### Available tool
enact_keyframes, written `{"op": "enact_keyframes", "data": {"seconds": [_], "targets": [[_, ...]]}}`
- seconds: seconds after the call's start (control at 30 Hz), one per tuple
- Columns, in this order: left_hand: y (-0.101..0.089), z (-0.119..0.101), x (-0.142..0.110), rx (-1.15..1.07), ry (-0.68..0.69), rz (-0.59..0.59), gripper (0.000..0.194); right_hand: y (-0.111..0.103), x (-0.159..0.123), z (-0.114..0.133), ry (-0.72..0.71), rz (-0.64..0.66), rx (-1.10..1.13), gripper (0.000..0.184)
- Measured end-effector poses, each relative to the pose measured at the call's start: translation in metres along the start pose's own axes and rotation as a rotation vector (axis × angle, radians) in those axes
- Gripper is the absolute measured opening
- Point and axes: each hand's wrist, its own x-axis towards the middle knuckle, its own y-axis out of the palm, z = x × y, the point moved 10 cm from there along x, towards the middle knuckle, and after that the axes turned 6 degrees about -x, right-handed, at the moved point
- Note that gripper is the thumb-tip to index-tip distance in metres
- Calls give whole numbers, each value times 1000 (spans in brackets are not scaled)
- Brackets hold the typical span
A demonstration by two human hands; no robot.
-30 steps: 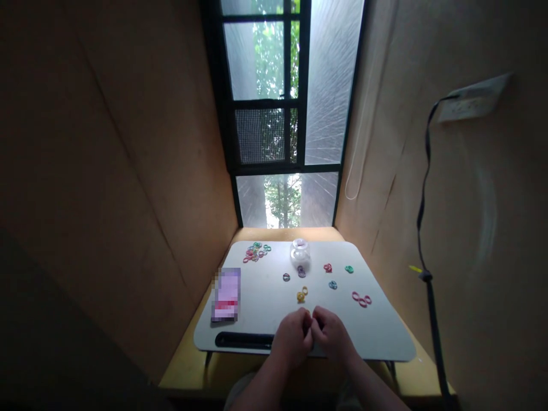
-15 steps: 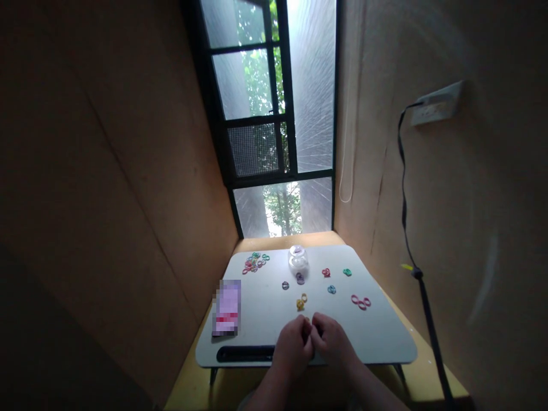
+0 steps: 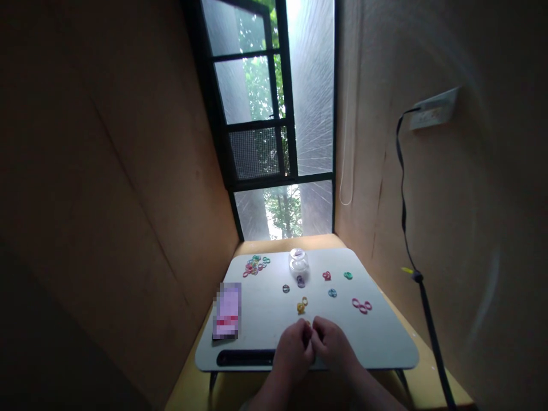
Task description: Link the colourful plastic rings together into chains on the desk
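My left hand and my right hand meet over the front of a white lap table, fingertips pinched together. A small yellowish hair tie peeks out between the fingers, mostly hidden by them. Just beyond the hands lie yellow hair ties. Farther back are a dark hair tie, purple ones, blue ones, red ones and green ones. Pink hair ties lie at the right. A mixed pile of hair ties sits at the back left.
A clear round container stands at the table's back. A purple flat item, blurred out, lies at the left. A black slot runs along the front edge. Walls rise on both sides, and a black cord hangs from an outlet.
The view has tilted slightly, so the table and window appear a little lower. Both hands stay together in the same place, with only slight finger movement.
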Motion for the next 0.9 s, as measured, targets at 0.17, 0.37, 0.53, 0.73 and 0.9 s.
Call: {"op": "enact_keyframes", "data": {"seconds": [0.17, 0.37, 0.53, 0.73, 0.9], "targets": [[-2, -1, -2, 0, -2, -3, 4, 0, -1, 1, -7, 5, -30, 16], [-1, -1, -5, 2, 15, -2, 3, 1, -3, 2, -23, 10, -40, 16], [-2, -3, -7, 5, 14, 1, 2, 4, -4, 1, -24, 22, -61, 17], [-2, -3, -10, 20, 10, 14, 2, 8, -6, -4, -16, 30, -78, 19], [1, 0, -9, 43, 35, 16, 2, 10, -7, -4, -45, 20, -94, 18]]}}
